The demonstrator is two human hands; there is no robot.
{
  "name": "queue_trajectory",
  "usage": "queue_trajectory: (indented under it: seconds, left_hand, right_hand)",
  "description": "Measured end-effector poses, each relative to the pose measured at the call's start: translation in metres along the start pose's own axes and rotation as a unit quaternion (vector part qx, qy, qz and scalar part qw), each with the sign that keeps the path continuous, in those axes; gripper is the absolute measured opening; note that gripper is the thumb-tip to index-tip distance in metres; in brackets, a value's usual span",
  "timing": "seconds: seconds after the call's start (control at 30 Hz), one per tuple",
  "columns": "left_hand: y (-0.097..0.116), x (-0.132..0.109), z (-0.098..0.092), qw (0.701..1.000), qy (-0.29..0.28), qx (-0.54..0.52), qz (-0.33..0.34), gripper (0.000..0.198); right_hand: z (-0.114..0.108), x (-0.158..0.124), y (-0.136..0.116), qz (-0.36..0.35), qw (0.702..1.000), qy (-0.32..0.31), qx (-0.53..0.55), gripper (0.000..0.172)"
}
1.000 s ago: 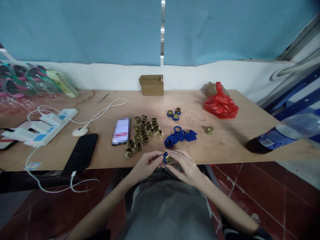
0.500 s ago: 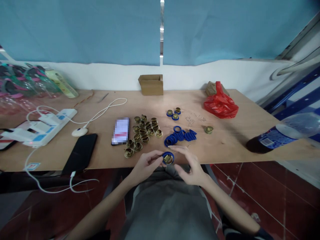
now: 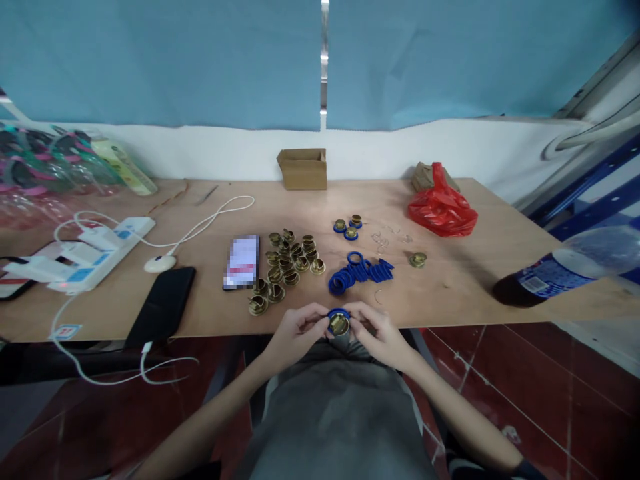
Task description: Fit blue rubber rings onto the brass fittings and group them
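Observation:
A brass-coloured round metal piece [image 3: 339, 324] with a blue ring [image 3: 339, 311] around its rim is held at the table's front edge. My left hand [image 3: 299, 335] pinches its left side between thumb and fingers, and my right hand [image 3: 379, 335] grips the right side the same way. Just beyond my hands lies a heap of loose blue rings [image 3: 356, 270]. To their left is a cluster of similar brass-coloured metal pieces [image 3: 285, 263]. Farther back sit 3 brass-coloured pieces in blue rings [image 3: 351, 232]. One more brass-coloured piece [image 3: 417, 259] lies alone on the right.
On the left lie a lit phone [image 3: 241, 262], a dark phone [image 3: 161, 305] and a power strip [image 3: 107, 253] with white cables. A cardboard box [image 3: 304, 175] stands at the back. On the right are a red plastic bag [image 3: 443, 212] and a lying cola bottle [image 3: 537, 280]. Thin clear strands [image 3: 383, 239] lie mid-table.
My right hand has come in from the right and closed on the ringed metal piece. A thin curved strand near the blue rings now shows fully. My left hand keeps its hold.

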State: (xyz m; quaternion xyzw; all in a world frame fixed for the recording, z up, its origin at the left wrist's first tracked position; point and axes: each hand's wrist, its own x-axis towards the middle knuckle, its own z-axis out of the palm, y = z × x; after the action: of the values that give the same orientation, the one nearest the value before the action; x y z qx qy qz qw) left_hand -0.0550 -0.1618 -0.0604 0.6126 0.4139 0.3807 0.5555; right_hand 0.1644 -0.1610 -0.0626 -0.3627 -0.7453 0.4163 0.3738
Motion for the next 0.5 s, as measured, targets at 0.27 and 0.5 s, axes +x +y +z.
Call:
queue_trajectory:
  seconds: [0.27, 0.5]
  left_hand:
    - [0.0023, 0.0049, 0.0024, 0.999, -0.003, -0.031, -0.036, 0.022]
    - [-0.0015, 0.0081, 0.0035, 0.992, -0.001, -0.101, -0.070, 0.036]
  right_hand:
    - [0.0086, 0.0044, 0.0042, 0.084, 0.991, 0.025, 0.102, 0.029]
    - [0.0091, 0.0070, 0.0046, 0.098, 0.985, 0.031, 0.141, 0.034]
